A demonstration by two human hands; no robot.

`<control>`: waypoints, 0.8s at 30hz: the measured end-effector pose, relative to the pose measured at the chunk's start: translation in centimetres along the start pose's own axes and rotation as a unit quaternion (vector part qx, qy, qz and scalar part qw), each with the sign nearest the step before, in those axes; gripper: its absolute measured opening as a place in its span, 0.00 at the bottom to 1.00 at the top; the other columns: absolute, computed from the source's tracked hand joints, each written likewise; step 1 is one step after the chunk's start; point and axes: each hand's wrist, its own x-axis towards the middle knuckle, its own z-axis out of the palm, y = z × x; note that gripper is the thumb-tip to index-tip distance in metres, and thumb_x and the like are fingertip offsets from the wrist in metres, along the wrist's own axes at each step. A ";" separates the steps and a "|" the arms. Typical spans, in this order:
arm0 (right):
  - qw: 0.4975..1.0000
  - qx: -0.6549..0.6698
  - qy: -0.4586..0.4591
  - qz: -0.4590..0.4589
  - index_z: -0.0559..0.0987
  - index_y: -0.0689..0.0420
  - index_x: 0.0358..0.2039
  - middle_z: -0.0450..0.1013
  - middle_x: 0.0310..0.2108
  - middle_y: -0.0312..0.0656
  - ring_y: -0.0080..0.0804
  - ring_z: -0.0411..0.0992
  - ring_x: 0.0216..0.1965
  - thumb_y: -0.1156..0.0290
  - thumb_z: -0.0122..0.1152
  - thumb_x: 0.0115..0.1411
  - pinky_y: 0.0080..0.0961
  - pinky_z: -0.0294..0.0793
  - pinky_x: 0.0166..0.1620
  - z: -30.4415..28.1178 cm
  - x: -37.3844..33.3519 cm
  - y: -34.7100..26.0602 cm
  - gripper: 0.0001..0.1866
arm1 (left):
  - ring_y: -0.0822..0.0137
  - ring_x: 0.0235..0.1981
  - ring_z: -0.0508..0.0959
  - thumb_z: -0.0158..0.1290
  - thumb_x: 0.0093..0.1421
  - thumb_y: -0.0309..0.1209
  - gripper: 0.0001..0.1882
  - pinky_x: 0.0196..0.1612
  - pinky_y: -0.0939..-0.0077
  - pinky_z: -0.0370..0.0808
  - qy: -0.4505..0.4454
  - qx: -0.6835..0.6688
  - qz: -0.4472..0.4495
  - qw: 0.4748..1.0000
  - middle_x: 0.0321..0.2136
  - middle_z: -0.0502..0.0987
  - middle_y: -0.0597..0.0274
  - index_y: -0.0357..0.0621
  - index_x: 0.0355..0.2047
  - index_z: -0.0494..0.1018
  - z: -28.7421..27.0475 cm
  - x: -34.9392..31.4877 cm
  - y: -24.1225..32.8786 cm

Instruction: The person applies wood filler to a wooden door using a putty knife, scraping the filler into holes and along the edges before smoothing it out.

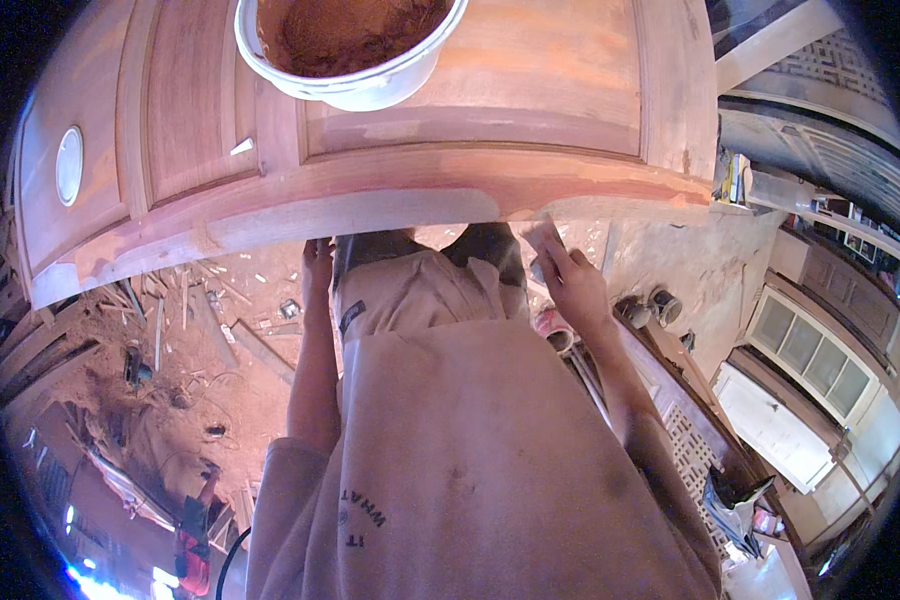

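Note:
A large panelled wooden door (390, 210) lies flat in front of me, with pale and orange-brown smears along its near edge. My right hand (575, 285) is closed around a flat, scraper-like blade (543, 236), which meets that edge right of centre. My left hand (317, 262) hangs at the door's near edge, left of my legs; its fingers are too dark and partly hidden to read. On the door's far side stands a white tub (390, 92) with reddish-brown paste or powder (340, 40) inside.
A round white lid (69, 165) and a small white piece (242, 147) rest on the door. Wood scraps (260, 350) and sawdust cover the floor at left. Cans (662, 305), a glazed wooden frame (810, 345) and a patterned panel (705, 455) stand at right.

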 end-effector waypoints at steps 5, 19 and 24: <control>0.993 0.000 -0.070 -0.097 0.71 0.43 0.56 0.73 0.28 0.52 0.53 0.75 0.27 0.61 0.55 0.63 0.45 0.76 0.31 -4.0 1.7 -2.4 0.20 | 0.66 0.39 0.78 0.43 0.69 0.45 0.23 0.37 0.71 0.72 0.013 -0.037 -0.031 0.999 0.42 0.78 0.56 0.40 0.52 0.70 0.0 1.0 -1.8; 0.995 0.016 -0.077 -0.065 0.67 0.49 0.59 0.74 0.29 0.59 0.60 0.76 0.32 0.59 0.51 0.65 0.51 0.75 0.34 -6.9 3.7 0.4 0.23 | 0.64 0.39 0.79 0.45 0.68 0.49 0.25 0.36 0.73 0.72 0.056 -0.053 -0.087 0.993 0.43 0.77 0.54 0.39 0.49 0.71 -0.3 -2.4 -3.9; 0.993 0.073 0.024 -0.093 0.69 0.53 0.59 0.75 0.37 0.61 0.57 0.76 0.35 0.67 0.54 0.64 0.45 0.76 0.36 -2.2 5.2 -5.2 0.22 | 0.64 0.39 0.79 0.46 0.66 0.51 0.27 0.37 0.70 0.73 0.048 -0.027 -0.085 0.995 0.42 0.78 0.53 0.38 0.48 0.71 -2.4 -2.6 -6.6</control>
